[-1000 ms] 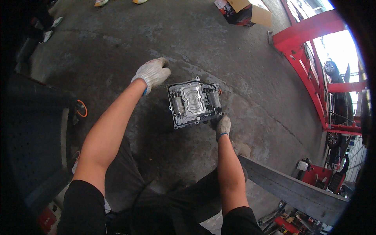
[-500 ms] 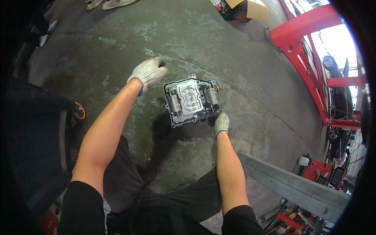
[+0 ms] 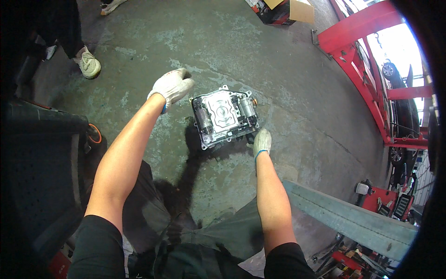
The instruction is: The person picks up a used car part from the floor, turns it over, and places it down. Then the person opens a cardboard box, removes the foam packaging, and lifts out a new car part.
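A metal transmission valve body (image 3: 223, 111), silver with two cylinders at its sides and black parts along its lower edge, appears raised above the concrete floor, with a shadow to its lower left. My right hand (image 3: 263, 141), in a whitish knit glove, is closed at its lower right corner; the fingertips are partly hidden. My left hand (image 3: 173, 86), gloved alike, is apart from the unit at its upper left. Its fingers are curled together, and what they hold, if anything, does not show.
Another person's shoe (image 3: 88, 63) stands at the upper left. A dark bumper-like panel (image 3: 46, 158) is at left. An open cardboard box (image 3: 301, 11) sits at the top. Right are a red lift post (image 3: 357, 79), a grey beam (image 3: 348, 218) and a red tool cart (image 3: 376, 200).
The valve body has tilted and shifted slightly left; its face looks brighter. My hands have barely moved. The other person's foot has stepped into view at the upper left.
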{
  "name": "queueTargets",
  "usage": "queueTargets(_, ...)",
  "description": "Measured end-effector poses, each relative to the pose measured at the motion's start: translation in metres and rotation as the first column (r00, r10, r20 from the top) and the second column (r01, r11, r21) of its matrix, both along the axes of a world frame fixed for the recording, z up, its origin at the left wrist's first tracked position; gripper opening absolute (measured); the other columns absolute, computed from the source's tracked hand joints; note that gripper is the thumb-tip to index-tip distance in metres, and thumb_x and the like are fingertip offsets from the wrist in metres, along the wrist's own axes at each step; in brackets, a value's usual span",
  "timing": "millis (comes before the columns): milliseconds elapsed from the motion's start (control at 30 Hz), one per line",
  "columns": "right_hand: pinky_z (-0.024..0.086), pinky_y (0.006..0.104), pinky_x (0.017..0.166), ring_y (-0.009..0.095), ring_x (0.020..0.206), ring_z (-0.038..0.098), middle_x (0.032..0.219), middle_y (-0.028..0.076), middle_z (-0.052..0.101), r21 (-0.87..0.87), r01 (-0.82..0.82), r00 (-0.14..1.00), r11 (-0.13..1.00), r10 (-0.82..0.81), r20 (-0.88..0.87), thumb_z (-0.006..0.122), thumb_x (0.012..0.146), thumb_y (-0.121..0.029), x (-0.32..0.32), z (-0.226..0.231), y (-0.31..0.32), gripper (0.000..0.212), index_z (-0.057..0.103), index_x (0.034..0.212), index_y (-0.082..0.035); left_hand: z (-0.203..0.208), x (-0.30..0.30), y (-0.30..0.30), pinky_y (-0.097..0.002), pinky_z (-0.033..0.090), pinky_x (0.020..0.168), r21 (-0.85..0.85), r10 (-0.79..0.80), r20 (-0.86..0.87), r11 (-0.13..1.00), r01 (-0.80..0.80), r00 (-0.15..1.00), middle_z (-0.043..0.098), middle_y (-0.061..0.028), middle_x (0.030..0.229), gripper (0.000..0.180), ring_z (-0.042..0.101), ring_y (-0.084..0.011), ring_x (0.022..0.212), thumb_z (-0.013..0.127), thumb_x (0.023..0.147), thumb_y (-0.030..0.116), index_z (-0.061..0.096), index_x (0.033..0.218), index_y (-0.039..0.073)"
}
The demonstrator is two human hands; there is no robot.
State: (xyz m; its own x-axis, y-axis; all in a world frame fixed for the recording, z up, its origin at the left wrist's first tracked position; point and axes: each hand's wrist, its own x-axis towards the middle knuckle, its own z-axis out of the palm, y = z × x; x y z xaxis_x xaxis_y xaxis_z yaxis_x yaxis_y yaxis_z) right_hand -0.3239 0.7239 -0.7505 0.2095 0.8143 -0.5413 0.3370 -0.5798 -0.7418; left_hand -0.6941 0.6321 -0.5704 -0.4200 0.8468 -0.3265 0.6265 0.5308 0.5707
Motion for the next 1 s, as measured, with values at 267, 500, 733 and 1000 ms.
queueTargets(267, 0.062, 0.0525, 0.063, 0.041, 0.096, 0.068, 0.122, 0.026, 0.061, -0.056, -0.043, 0.999, 0.998, 0.042, -0.007, 0.040, 0.099, -0.034, -0.003, 0.018, -0.001, 0.049, 0.052, 0.129, 0.004, 0.000, -0.003, -0.001, -0.0394, 0.049, 0.101, 0.022, 0.017, -0.014, 1.000, -0.016, 1.000, 0.070, -0.0195, 0.123, 0.051, 0.065, -0.0347, 0.117, 0.058, 0.086, 0.036, 0.067, 0.126, 0.004)
queueTargets(500, 0.062, 0.0555, 0.070, 0.042, 0.103, 0.066, 0.121, 0.025, 0.062, -0.043, -0.009, 1.000, 0.999, 0.010, 0.016, 0.041, 0.101, -0.032, -0.009, 0.020, -0.004, 0.046, 0.056, 0.121, 0.007, 0.005, -0.002, -0.003, -0.0394, 0.049, 0.101, -0.024, -0.009, -0.024, 1.000, 0.009, 1.000, 0.069, -0.0189, 0.124, 0.053, 0.065, -0.0345, 0.117, 0.059, 0.085, 0.037, 0.066, 0.127, 0.005)
queueTargets(733, 0.062, 0.0572, 0.070, 0.047, 0.106, 0.066, 0.136, 0.027, 0.056, -0.087, -0.111, 0.992, 0.990, 0.115, 0.049, 0.041, 0.100, -0.034, -0.005, 0.020, 0.001, 0.053, 0.048, 0.137, 0.003, 0.004, 0.002, -0.004, -0.0394, 0.048, 0.102, 0.019, -0.011, -0.013, 1.000, 0.011, 1.000, 0.069, -0.0189, 0.126, 0.058, 0.064, -0.0345, 0.119, 0.061, 0.084, 0.041, 0.066, 0.128, 0.004)
queueTargets(1000, 0.059, 0.0553, 0.085, 0.047, 0.114, 0.064, 0.132, 0.031, 0.060, -0.072, -0.115, 0.984, 0.991, 0.124, 0.124, 0.036, 0.102, -0.046, -0.029, 0.066, -0.012, 0.066, 0.048, 0.140, 0.007, 0.010, 0.033, -0.045, -0.0398, 0.048, 0.106, -0.012, 0.026, -0.039, 1.000, -0.027, 0.999, 0.064, -0.0208, 0.135, 0.078, 0.062, -0.0352, 0.124, 0.072, 0.077, 0.040, 0.052, 0.144, 0.003)
